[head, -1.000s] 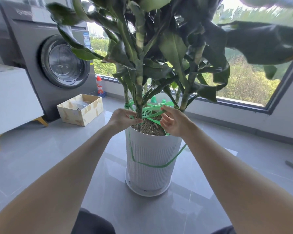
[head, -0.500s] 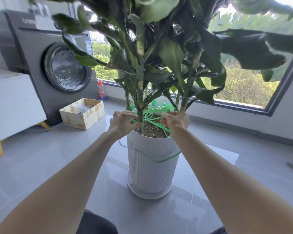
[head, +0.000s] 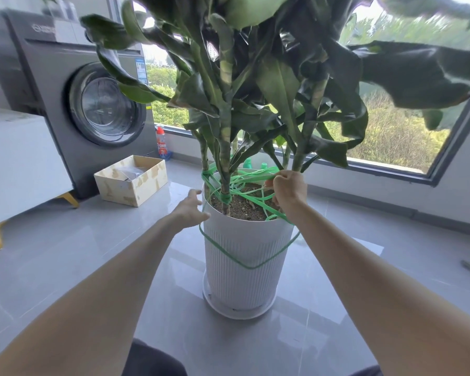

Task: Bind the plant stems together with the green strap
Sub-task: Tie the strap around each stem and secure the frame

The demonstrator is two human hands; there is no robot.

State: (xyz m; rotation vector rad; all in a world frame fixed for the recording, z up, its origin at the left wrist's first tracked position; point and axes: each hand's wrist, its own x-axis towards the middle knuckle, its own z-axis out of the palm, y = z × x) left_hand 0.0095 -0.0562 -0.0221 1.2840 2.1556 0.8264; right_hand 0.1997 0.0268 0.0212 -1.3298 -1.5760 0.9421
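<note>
Head view: my right hand (head: 288, 191) was curled tight round the green strap (head: 225, 198) at the 2 o'clock rim of the pot (head: 242, 283). Left hand (head: 192, 213) lay open, fingers spread, by the rim at 9 o'clock. Strap flat, glossy, wound round the mottled stems (head: 224, 158); one loop drooped across the ribbed white plastic.
</note>
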